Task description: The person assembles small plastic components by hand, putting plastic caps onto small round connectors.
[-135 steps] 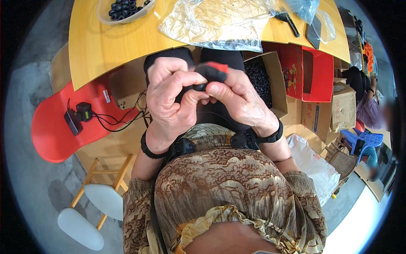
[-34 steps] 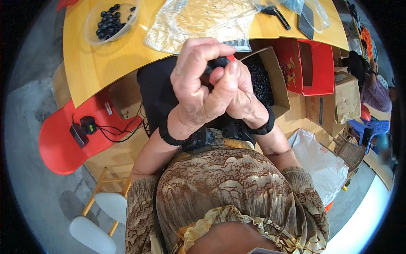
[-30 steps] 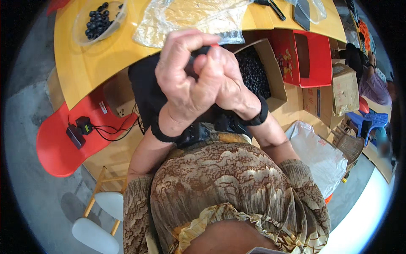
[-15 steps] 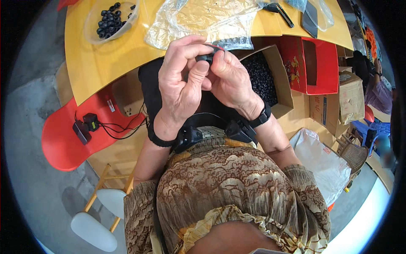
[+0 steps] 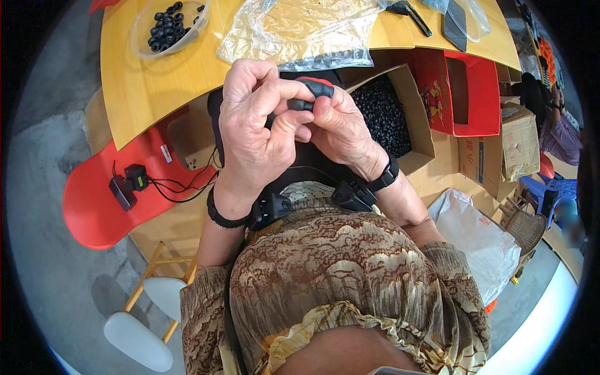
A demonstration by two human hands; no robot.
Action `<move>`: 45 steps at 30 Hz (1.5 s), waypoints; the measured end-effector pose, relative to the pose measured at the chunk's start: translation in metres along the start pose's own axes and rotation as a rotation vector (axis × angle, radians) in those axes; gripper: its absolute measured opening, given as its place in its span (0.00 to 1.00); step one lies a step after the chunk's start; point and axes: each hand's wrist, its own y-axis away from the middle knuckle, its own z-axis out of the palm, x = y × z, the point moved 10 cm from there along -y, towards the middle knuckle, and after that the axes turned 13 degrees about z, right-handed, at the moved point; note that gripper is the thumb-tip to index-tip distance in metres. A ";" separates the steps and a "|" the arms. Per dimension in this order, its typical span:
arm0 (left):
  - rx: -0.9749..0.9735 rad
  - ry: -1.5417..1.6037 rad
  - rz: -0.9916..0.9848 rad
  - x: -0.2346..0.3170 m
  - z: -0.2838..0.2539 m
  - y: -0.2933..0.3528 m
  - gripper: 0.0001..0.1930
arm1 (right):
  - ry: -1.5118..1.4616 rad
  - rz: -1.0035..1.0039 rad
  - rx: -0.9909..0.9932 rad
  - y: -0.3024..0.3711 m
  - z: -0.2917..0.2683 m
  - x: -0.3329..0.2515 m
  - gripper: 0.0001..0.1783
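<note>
A small black rounded piece with a red edge (image 5: 319,88) is held up in front of me, just off the table's near edge. My left hand (image 5: 259,119) pinches it from the left with finger and thumb. From the right, my right hand (image 5: 344,126) grips the same piece, its thumb pressed against the lower side. The fingers cover part of it, so its exact kind cannot be made out. Just beyond the hands a clear plastic bag (image 5: 294,31) lies on the yellow table (image 5: 156,81).
A clear bowl (image 5: 139,45) of small black caps stands at the table's left. A cutter knife (image 5: 419,20) and a dark phone (image 5: 454,28) lie right. Below are a carton (image 5: 417,134) of black pieces and a red box (image 5: 481,119); a red chair (image 5: 94,200) stands left.
Both hands have tilted the piece and lowered it slightly, and more of its black and red surface shows. My left hand has shifted a little left, its knuckles turned up.
</note>
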 end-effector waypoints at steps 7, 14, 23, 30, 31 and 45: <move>0.021 -0.087 0.064 0.010 -0.007 0.009 0.08 | 0.063 0.065 0.099 0.005 -0.013 0.006 0.11; 0.009 0.159 -0.227 -0.021 0.001 0.043 0.06 | 0.229 0.058 0.242 0.012 -0.021 0.002 0.06; 0.044 0.232 -0.419 -0.038 0.010 0.064 0.06 | 0.376 -0.019 0.368 0.019 -0.024 0.002 0.02; 0.116 0.454 -0.506 -0.068 0.021 0.079 0.06 | 0.503 -0.028 0.427 0.010 -0.037 0.005 0.02; 0.108 0.485 -0.552 -0.076 0.025 0.084 0.06 | 0.495 -0.013 0.431 0.008 -0.041 0.008 0.03; -0.001 0.487 -0.612 -0.096 0.041 0.100 0.03 | 0.481 0.114 0.290 -0.006 -0.065 0.030 0.02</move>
